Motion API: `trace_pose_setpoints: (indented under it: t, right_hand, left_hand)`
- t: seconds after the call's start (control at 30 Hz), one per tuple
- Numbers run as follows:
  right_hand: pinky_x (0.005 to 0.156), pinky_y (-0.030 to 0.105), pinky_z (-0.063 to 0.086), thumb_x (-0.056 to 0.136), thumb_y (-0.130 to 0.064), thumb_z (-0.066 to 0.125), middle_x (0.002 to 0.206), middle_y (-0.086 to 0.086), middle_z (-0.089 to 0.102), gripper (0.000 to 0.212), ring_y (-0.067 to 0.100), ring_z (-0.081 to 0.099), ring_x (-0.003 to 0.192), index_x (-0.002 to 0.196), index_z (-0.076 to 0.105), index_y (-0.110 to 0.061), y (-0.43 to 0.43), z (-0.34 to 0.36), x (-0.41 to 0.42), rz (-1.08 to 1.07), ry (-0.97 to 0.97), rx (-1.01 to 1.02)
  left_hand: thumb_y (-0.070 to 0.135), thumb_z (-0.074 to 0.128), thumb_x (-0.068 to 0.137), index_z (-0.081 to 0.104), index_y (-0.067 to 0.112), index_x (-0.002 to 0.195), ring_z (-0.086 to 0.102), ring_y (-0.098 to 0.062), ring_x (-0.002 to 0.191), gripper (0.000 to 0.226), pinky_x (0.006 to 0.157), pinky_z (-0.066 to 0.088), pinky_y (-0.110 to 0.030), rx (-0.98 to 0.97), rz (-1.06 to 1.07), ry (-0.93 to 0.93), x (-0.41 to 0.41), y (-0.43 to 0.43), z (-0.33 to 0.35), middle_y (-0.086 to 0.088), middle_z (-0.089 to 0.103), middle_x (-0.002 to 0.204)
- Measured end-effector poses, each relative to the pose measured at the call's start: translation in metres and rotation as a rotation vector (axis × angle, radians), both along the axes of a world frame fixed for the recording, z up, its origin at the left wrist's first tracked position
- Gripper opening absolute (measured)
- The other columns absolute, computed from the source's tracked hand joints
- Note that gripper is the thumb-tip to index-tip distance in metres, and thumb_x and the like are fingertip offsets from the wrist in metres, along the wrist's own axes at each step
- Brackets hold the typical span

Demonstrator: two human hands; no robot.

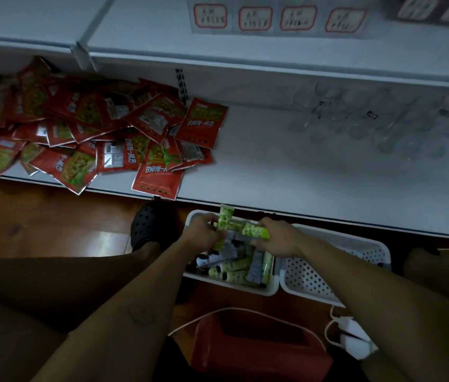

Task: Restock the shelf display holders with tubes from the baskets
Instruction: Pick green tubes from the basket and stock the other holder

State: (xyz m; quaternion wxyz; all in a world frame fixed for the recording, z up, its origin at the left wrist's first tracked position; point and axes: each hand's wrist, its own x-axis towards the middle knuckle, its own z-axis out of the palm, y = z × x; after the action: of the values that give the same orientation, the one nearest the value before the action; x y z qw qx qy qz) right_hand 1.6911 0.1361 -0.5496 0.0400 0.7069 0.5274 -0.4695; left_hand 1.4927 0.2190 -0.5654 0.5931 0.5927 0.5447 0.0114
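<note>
left hand (204, 230) grips an upright green tube (224, 220), right hand (278, 238) a level one (256, 231), over the basket's (270, 290) far edge; best gather caps aligned before lifting to the clear holders (377, 119).

I see green tubes (241, 268) piled crisscross in the left white basket (234, 288) on the floor; two are lifted above it. The perforated right basket (336, 267) touches it. Clear display holders (377, 119) stand clustered on the shelf.
</note>
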Motion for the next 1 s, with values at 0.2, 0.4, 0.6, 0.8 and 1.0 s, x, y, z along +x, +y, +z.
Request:
trace_pose_setpoints:
  t: [0.2, 0.4, 0.6, 0.8, 1.0]
  right_hand:
    - [0.074, 0.033, 0.046, 0.104, -0.027, 0.034, 0.098, 0.009, 0.059, 0.032, 0.017, 0.056, 0.078, 0.107, 0.057, -0.006, -0.009, 0.033, 0.003, -0.355, 0.246, 0.087]
    - [0.068, 0.035, 0.057, 0.099, -0.012, 0.048, 0.103, 0.021, 0.065, 0.017, 0.024, 0.069, 0.077, 0.106, 0.057, 0.001, -0.008, 0.080, 0.004, -0.671, 0.641, 0.205]
    - [0.071, 0.040, 0.058, 0.097, -0.006, 0.051, 0.098, 0.020, 0.068, 0.012, 0.031, 0.071, 0.083, 0.104, 0.059, 0.000, 0.007, 0.153, 0.004, -0.619, 0.703, 0.493]
    - [0.070, 0.035, 0.058, 0.093, -0.010, 0.059, 0.104, 0.008, 0.070, 0.020, 0.025, 0.069, 0.089, 0.109, 0.060, -0.022, 0.013, 0.228, 0.012, -0.528, 0.643, 0.789]
    - [0.073, 0.039, 0.058, 0.091, -0.025, 0.061, 0.095, -0.001, 0.072, 0.013, 0.018, 0.069, 0.086, 0.103, 0.064, -0.021, 0.028, 0.297, 0.024, -0.464, 0.514, 1.056]
  left_hand:
    - [0.008, 0.068, 0.087, 0.058, 0.004, 0.107, 0.062, -0.022, 0.070, 0.023, 0.053, 0.053, -0.024, -0.025, 0.071, -0.143, 0.008, -0.001, 0.031, -0.012, 0.065, 0.086]
    - [0.013, 0.075, 0.081, 0.059, 0.008, 0.087, 0.064, -0.028, 0.072, 0.018, 0.070, 0.051, -0.039, -0.022, 0.065, -0.338, 0.021, 0.014, 0.079, -0.018, 0.066, 0.078]
    - [0.032, 0.086, 0.064, 0.052, -0.009, 0.106, 0.056, -0.038, 0.076, 0.068, 0.079, 0.050, -0.054, 0.137, -0.084, -0.489, 0.039, 0.037, 0.160, -0.026, 0.055, 0.084]
    - [0.020, 0.081, 0.071, 0.055, -0.007, 0.111, 0.057, -0.055, 0.096, 0.056, 0.084, 0.051, -0.060, 0.358, -0.235, -0.578, 0.050, 0.045, 0.256, -0.042, 0.056, 0.103]
    - [0.015, 0.077, 0.078, 0.059, 0.012, 0.118, 0.070, -0.031, 0.088, 0.044, 0.078, 0.056, -0.054, 0.674, -0.236, -0.606, 0.068, 0.056, 0.344, -0.013, 0.070, 0.102]
